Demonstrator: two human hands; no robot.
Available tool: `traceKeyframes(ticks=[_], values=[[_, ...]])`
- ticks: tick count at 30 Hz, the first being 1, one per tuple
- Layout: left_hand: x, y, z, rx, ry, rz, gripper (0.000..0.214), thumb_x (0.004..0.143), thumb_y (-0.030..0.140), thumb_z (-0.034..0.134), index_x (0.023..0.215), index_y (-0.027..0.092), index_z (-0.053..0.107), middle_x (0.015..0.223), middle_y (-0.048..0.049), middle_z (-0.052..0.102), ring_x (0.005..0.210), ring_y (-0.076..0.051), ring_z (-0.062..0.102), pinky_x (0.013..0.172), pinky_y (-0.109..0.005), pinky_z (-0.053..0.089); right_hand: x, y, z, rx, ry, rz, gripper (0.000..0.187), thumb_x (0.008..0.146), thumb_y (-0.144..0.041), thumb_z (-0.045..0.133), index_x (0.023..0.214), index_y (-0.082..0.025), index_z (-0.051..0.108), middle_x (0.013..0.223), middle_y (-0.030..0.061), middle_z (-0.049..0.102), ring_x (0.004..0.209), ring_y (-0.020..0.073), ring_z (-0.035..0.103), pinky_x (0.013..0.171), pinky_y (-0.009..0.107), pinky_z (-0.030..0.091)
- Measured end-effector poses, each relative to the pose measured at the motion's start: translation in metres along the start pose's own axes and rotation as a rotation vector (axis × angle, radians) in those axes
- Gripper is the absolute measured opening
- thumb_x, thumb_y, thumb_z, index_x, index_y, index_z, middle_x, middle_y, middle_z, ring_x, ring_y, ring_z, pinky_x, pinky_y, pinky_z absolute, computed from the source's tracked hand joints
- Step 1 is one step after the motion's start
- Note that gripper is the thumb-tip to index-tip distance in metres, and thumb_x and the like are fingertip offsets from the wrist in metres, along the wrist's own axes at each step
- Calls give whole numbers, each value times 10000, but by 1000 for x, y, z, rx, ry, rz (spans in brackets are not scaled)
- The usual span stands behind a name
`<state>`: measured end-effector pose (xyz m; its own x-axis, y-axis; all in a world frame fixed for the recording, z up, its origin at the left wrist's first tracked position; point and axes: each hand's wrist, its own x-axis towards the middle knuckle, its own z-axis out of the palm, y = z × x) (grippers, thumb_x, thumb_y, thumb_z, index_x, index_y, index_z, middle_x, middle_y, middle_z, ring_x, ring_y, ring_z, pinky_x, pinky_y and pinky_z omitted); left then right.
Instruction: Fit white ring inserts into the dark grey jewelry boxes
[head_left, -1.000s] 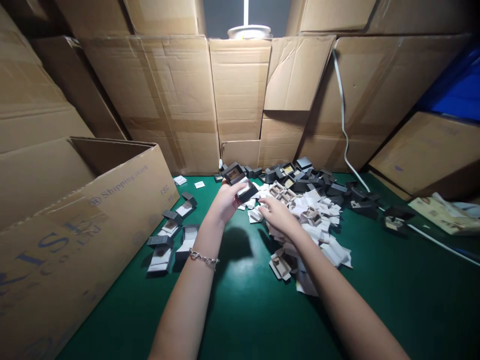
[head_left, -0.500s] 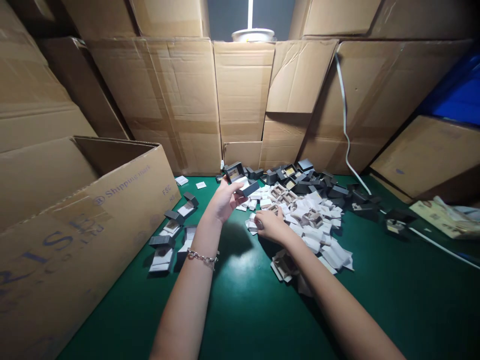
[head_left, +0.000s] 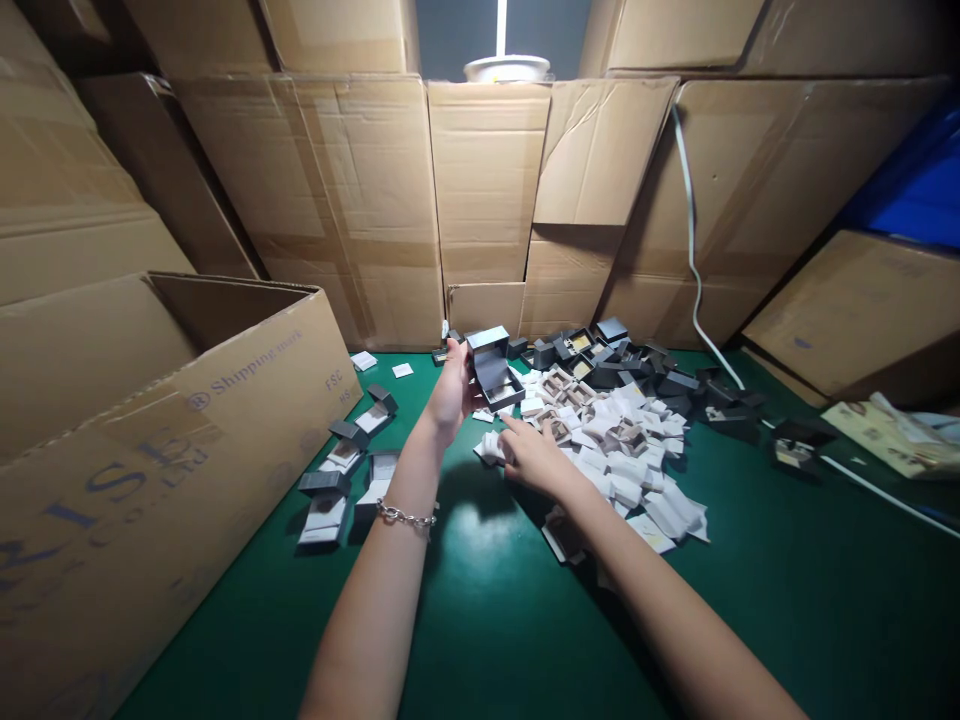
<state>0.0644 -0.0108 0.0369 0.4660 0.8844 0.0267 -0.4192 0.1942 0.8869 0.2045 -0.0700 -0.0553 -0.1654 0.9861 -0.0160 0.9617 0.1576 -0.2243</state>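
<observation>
My left hand [head_left: 452, 395] grips a small dark grey hinged box [head_left: 501, 385] from its left side. The lid stands raised, and the grey inside faces me. Just below the box is my right hand [head_left: 534, 455], its index finger stretched toward the box's lower edge. A small white piece [head_left: 490, 447] sits against the thumb side of that hand, seemingly pinched there; its exact kind is unclear. Under and right of this hand spreads a heap of white paper pieces and small card inserts [head_left: 622, 430].
Several open dark boxes with white inside [head_left: 324, 520] stand left of my forearm. More dark boxes [head_left: 660, 370] are piled behind the heap. A large open carton [head_left: 247, 400] flanks the left, stacked cartons [head_left: 360, 200] form the back, and a white cable [head_left: 691, 240] hangs at right.
The grey box has turned in my left hand so its inside faces me; the white seen in it earlier no longer shows. My right hand moved slightly left with the white piece.
</observation>
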Motion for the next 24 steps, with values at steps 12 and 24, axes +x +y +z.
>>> traceKeyframes(ticks=[12, 24], values=[[9, -16, -3, 86, 69, 216, 669, 664, 789, 539, 1055, 245, 542, 1013, -41, 619, 906, -161, 612, 829, -279, 540, 12, 10, -1, 235, 75, 6, 231, 790, -214, 659, 990, -130, 581, 943, 61, 617, 877, 185, 535, 906, 347, 358], [2, -10, 12, -275, 68, -33, 318, 812, 461, 501, 963, 192, 580, 923, -32, 612, 757, -132, 582, 799, -317, 533, 3, 28, -48, 387, 667, -121, 479, 719, -297, 511, 1141, -79, 577, 1017, 143, 579, 921, 241, 538, 860, 390, 443]])
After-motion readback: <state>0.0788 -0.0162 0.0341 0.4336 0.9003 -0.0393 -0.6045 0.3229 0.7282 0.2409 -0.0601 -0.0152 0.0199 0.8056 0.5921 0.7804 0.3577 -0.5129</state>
